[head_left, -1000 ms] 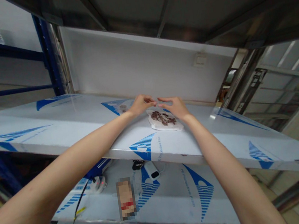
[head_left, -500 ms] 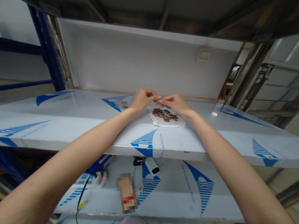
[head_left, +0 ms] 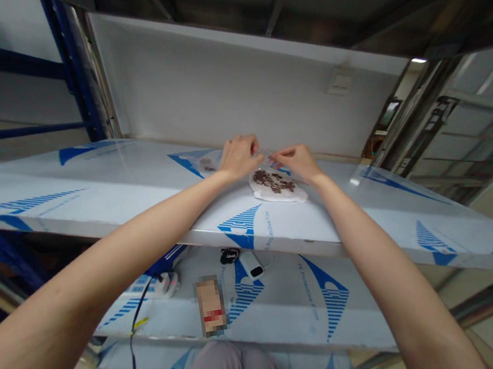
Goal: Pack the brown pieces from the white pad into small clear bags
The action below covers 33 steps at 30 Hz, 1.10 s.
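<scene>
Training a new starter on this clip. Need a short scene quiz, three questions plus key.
1. True or false: the left hand and the right hand are both over the lower shelf.
2. Which of these lies on the lower shelf? A) a hammer B) a black cord C) a mug
3. What small fitting is on the white wall?

Key:
1. False: both are at the upper shelf, by the white sheet with brown pieces.
2. B
3. A small square wall plate.
</scene>
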{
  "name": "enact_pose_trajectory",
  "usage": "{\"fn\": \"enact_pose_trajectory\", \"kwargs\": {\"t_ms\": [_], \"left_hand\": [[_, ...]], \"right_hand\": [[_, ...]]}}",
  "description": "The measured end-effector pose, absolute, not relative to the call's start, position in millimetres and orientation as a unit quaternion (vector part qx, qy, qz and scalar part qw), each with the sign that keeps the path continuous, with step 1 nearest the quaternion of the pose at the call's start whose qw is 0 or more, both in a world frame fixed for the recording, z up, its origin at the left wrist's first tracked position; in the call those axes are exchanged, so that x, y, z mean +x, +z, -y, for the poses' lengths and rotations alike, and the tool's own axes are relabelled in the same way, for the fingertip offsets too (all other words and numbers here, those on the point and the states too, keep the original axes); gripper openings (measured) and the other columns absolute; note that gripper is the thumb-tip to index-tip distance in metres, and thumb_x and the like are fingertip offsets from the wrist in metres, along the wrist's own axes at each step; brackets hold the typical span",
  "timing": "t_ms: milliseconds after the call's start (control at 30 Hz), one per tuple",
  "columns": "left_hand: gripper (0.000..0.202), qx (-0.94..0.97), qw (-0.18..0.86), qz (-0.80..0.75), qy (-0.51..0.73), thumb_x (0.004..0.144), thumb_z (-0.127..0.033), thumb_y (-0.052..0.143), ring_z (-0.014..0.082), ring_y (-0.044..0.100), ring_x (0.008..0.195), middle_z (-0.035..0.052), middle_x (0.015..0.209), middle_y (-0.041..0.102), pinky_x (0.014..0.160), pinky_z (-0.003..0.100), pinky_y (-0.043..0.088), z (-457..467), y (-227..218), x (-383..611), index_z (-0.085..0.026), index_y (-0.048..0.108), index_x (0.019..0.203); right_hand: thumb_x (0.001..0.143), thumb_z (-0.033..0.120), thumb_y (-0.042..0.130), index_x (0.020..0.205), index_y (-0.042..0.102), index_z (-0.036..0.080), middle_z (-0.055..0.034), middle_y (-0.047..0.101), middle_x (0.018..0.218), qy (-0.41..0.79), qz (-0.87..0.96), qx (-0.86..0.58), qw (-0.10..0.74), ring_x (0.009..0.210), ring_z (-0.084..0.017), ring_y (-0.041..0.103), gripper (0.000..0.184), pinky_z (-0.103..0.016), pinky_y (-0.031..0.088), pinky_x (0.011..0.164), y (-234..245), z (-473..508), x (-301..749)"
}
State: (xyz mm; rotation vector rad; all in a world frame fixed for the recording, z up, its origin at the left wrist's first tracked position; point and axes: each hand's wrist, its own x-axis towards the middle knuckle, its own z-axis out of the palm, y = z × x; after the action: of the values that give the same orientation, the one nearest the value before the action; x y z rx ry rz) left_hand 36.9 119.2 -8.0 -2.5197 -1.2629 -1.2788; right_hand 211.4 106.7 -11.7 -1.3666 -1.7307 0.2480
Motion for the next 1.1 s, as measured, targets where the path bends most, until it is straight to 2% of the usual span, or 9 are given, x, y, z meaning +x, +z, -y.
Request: {"fn": "enact_pose_trajectory", "kwargs": {"t_ms": [133, 233, 300, 533, 700, 833, 933, 1033, 1100], "left_hand": [[0.044, -0.829, 0.078, 0.343, -0.435, 0.082, -0.038, 0.06, 0.0299, 0.045, 0.118, 0.0145, 0.127, 0.055, 0.099, 0.041, 0.031, -120, -13, 37, -0.014, 0.054, 0.118], [0.065, -0.863, 0.098, 0.313, -0.384, 0.079, -0.045, 0.064, 0.0313, 0.04, 0.125, 0.018, 0.136, 0.048, 0.104, 0.042, 0.025, -122, -18, 41, -0.011, 0.046, 0.131], [0.072, -0.864, 0.106, 0.323, -0.371, 0.079, -0.046, 0.064, 0.0317, 0.04, 0.126, 0.0199, 0.137, 0.048, 0.106, 0.043, 0.023, -124, -21, 44, -0.009, 0.041, 0.136], [0.084, -0.845, 0.146, 0.361, -0.367, 0.077, -0.043, 0.066, 0.0315, 0.044, 0.123, 0.0207, 0.132, 0.054, 0.111, 0.048, 0.017, -124, -21, 47, -0.006, 0.03, 0.144], [0.071, -0.837, 0.162, 0.374, -0.365, 0.082, -0.035, 0.059, 0.0283, 0.047, 0.121, 0.0176, 0.129, 0.057, 0.113, 0.049, 0.017, -122, -21, 47, -0.008, 0.034, 0.142], [0.065, -0.838, 0.146, 0.374, -0.37, 0.083, -0.031, 0.058, 0.0274, 0.048, 0.122, 0.0148, 0.129, 0.058, 0.112, 0.049, 0.02, -124, -20, 46, -0.013, 0.037, 0.142], [0.065, -0.844, 0.1, 0.352, -0.391, 0.081, -0.028, 0.06, 0.0275, 0.046, 0.125, 0.0137, 0.133, 0.055, 0.11, 0.047, 0.025, -131, -21, 43, -0.016, 0.037, 0.141], [0.072, -0.853, 0.019, 0.303, -0.424, 0.077, -0.025, 0.063, 0.0266, 0.049, 0.122, 0.0132, 0.13, 0.057, 0.105, 0.045, 0.033, -141, -25, 39, -0.018, 0.032, 0.142], [0.073, -0.852, -0.034, 0.264, -0.45, 0.075, -0.024, 0.065, 0.0255, 0.051, 0.12, 0.0131, 0.127, 0.058, 0.103, 0.043, 0.036, -147, -27, 38, -0.017, 0.032, 0.14]], "right_hand": [[0.073, 0.027, 0.058, 0.069, 0.071, 0.015, -0.008, 0.073, 0.072, 0.134, 0.694, -0.521, 0.479, 0.066, -0.02, 0.068, 0.018, -0.029, 0.05, 0.066, -13, -109, 209], [0.071, 0.026, 0.057, 0.069, 0.071, 0.014, -0.0076, 0.073, 0.072, 0.132, 0.691, -0.519, 0.486, 0.069, -0.02, 0.068, 0.018, -0.029, 0.051, 0.067, -15, -112, 211], [0.071, 0.026, 0.057, 0.069, 0.071, 0.014, -0.0078, 0.073, 0.073, 0.131, 0.694, -0.518, 0.482, 0.071, -0.02, 0.068, 0.019, -0.03, 0.052, 0.069, -16, -113, 212], [0.074, 0.03, 0.059, 0.07, 0.072, 0.013, -0.0093, 0.074, 0.075, 0.132, 0.689, -0.516, 0.492, 0.073, -0.023, 0.07, 0.022, -0.032, 0.052, 0.072, -15, -114, 213], [0.076, 0.031, 0.06, 0.073, 0.072, 0.012, -0.0096, 0.074, 0.077, 0.133, 0.693, -0.523, 0.478, 0.077, -0.022, 0.07, 0.023, -0.032, 0.052, 0.077, -14, -113, 209], [0.085, 0.039, 0.053, 0.085, 0.073, 0.011, -0.0121, 0.075, 0.088, 0.149, 0.689, -0.535, 0.465, 0.077, -0.019, 0.07, 0.034, -0.03, 0.052, 0.077, -7, -109, 217], [0.083, 0.038, 0.058, 0.092, 0.074, 0.015, -0.0099, 0.075, 0.092, 0.086, 0.689, -0.615, 0.374, 0.079, -0.02, 0.069, 0.03, -0.03, 0.051, 0.077, -1, -106, 238], [0.069, 0.028, 0.072, 0.083, 0.076, 0.019, -0.0052, 0.076, 0.086, 0.022, 0.695, -0.685, 0.217, 0.081, -0.022, 0.068, 0.017, -0.028, 0.049, 0.076, 2, -104, 260], [0.064, 0.026, 0.075, 0.077, 0.077, 0.021, -0.0026, 0.075, 0.08, 0.035, 0.712, -0.684, 0.154, 0.078, -0.021, 0.067, 0.014, -0.025, 0.049, 0.073, 0, -103, 267]]}}
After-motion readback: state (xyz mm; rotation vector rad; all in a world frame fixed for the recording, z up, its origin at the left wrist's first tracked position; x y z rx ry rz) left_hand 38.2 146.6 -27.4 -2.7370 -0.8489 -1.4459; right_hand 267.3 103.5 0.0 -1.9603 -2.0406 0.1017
